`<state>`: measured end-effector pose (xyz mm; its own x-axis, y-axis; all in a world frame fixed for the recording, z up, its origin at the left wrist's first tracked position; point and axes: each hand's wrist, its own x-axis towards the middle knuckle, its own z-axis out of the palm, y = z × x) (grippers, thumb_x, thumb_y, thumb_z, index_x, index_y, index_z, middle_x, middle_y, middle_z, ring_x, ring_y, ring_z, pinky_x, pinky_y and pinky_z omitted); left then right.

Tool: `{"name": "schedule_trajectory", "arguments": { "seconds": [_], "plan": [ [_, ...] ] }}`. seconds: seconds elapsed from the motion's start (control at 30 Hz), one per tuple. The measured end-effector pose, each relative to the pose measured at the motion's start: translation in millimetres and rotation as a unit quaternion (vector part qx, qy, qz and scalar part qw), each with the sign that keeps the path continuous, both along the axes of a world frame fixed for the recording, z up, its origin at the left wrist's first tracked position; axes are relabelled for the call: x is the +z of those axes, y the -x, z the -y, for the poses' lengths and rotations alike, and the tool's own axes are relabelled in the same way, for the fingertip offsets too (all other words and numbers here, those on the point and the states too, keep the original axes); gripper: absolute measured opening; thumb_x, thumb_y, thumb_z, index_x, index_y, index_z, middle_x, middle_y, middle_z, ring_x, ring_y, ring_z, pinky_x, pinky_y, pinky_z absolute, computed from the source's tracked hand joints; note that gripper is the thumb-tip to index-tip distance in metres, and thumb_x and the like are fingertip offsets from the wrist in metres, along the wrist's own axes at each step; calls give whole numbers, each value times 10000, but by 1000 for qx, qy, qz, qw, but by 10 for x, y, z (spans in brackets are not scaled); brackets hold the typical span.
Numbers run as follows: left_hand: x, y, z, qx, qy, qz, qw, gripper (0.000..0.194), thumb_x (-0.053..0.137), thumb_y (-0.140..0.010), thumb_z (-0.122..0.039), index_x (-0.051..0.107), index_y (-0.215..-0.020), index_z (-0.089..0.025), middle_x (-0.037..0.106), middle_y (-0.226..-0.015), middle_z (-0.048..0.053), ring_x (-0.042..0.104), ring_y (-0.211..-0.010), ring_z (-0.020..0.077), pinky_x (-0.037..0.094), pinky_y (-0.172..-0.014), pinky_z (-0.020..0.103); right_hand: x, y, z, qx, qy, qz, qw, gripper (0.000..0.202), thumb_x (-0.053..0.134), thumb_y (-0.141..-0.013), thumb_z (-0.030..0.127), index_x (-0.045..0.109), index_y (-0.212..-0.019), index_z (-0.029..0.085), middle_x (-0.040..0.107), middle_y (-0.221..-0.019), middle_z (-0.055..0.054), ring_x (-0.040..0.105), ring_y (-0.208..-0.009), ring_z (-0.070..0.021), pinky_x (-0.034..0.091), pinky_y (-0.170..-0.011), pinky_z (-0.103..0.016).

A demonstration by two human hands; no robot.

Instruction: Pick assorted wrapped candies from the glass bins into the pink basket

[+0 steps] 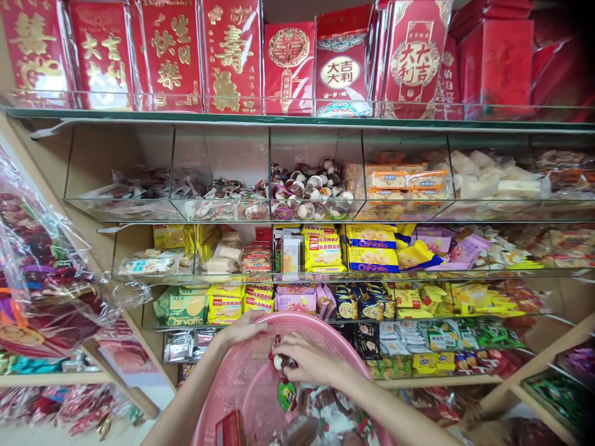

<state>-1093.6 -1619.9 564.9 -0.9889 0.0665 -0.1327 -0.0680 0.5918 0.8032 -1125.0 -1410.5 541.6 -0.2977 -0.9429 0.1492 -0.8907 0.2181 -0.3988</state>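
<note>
A pink plastic basket (346, 352) with a perforated wall tilts in front of the shelves. My left hand (242, 329) is closed over its far left rim. Inside the basket, my right hand (310, 360) has its fingers curled around small candy cups (279, 361) with white and brown parts. Just below those fingers lies a candy cup with a green lid (287, 395). Several clear-wrapped sweets (325, 406) are heaped at the near right of the basket, partly covered by my right forearm. A red packet (230, 427) rests at the near left.
Glass-fronted shelf bins ahead hold similar candy cups (309, 189), wrapped sweets (235, 195) and orange-labelled packs (404, 179). Lower shelves carry yellow snack packets (323, 248). Red envelopes (232, 56) stand along the top shelf. Plastic-wrapped goods (41, 260) hang at the left.
</note>
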Motion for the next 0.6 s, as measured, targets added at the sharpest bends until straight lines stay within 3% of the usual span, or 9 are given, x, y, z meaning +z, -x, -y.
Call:
{"name": "schedule_trajectory", "arguments": {
  "seconds": [0.23, 0.47, 0.6],
  "plan": [
    [-45, 9, 58, 0, 0, -4, 1000, 281, 527, -682, -353, 632, -864, -167, 624, -877, -13, 522, -870, 191, 393, -766, 258, -225, -56, -31, -41, 13, -33, 999, 306, 555, -747, 223, 570, -1052, 237, 578, -981, -22, 458, -1007, -192, 247, -969, -369],
    [-69, 24, 41, 7, 9, 8, 1000, 353, 538, -675, -409, 635, -923, -178, 635, -955, 4, 519, -928, 210, 385, -809, 268, -174, -71, -135, -104, 27, -22, 994, 407, 565, -754, 252, 505, -1156, 253, 513, -1085, -32, 402, -1055, -210, 245, -972, -377],
    [-58, 19, -2, -9, -20, 10, 1000, 339, 531, -676, -407, 638, -894, -171, 639, -890, -6, 532, -864, 198, 395, -768, 264, -192, -65, -162, -112, 30, -3, 993, 400, 587, -741, 261, 520, -1135, 260, 513, -1102, -20, 399, -1060, -210, 252, -963, -361]
  ]
}}
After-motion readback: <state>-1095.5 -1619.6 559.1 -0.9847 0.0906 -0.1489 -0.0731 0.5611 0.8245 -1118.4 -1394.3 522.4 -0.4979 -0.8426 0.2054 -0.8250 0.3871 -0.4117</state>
